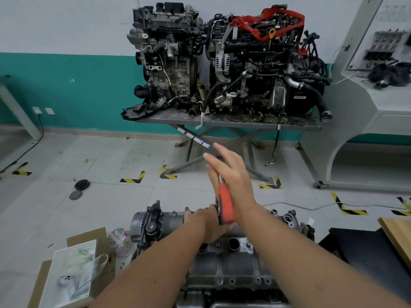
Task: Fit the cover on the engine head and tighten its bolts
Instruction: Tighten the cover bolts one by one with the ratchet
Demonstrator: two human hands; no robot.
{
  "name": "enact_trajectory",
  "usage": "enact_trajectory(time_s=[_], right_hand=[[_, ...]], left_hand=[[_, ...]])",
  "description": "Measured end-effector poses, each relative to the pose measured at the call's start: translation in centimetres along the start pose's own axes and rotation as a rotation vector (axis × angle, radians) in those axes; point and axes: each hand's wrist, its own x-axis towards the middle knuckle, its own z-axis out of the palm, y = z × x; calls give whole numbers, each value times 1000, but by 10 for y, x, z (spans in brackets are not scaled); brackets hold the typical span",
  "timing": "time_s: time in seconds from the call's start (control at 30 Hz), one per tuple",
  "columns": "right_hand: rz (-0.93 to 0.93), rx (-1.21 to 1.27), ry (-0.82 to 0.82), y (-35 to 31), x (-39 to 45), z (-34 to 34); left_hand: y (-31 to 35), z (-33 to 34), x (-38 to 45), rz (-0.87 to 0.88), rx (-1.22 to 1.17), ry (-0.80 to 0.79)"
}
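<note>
Hiding: the left hand (pixel 208 221) covered the tool's working end and the bolt beneath it, so neither could be made out; the engine head (pixel 224 263) ran off the bottom edge.
Right hand (pixel 229 174): raised, fingers straight, palm pressed on the upper part of the red-handled wrench (pixel 226 204), not curled round it.
Left hand: lay low on the cover (pixel 222 247); fingers hidden, so its grip could not be told.
Cover: sat on the engine head, at lower centre.
Count: two hands, one wrench, two engines (pixel 222 61) on the far table (pixel 233 124), two cardboard boxes (pixel 71 270) at lower left.
</note>
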Motion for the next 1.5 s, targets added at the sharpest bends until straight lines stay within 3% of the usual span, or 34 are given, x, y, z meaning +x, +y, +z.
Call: enact_trajectory(time_s=[0.1, 0.17, 0.3, 0.43, 0.53, 0.67, 0.8, 0.93, 1.03, 1.1, 1.17, 1.27, 1.33, 1.5], right_hand=[[-374, -377, -87, 6, 9, -6], [-442, -577, -204, 4, 15, -14], [-278, -773, -356, -12, 29, -24], [-54, -709, -622, -25, 45, -23], [303, -466, -730, -29, 55, -21], [739, 52, -653, -32, 59, -25], [1203, 683, -448, -35, 55, -24], [1365, 1317, -103, -22, 45, -26], [1252, 1369, -9, -13, 29, -22], [1048, 1174, -43, -8, 15, -15], [708, 774, -52, -6, 0, -9], [68, 89, 71, 6, -10, -3], [-187, -245, 40, 9, -3, -6], [-309, -689, -263, -9, 17, -26]], left_hand=[[-3, 5, 0, 66, -66, 84], [-3, 6, 0, 13, -54, 101], [0, 3, -1, -33, 33, 64], [0, 2, -3, -34, 46, 48], [0, 3, -3, -28, 40, 50], [-3, 6, 1, -19, 25, 56], [-4, 7, 2, -6, 10, 62], [-5, 8, 4, -8, 8, 72], [-5, 8, 5, -15, 8, 74], [-4, 7, 5, -29, 16, 66], [-2, 6, 4, -40, 20, 52], [-1, 5, 3, -16, -7, 51], [-1, 5, 1, 25, -33, 84], [-2, 6, 2, -12, -13, 80]])
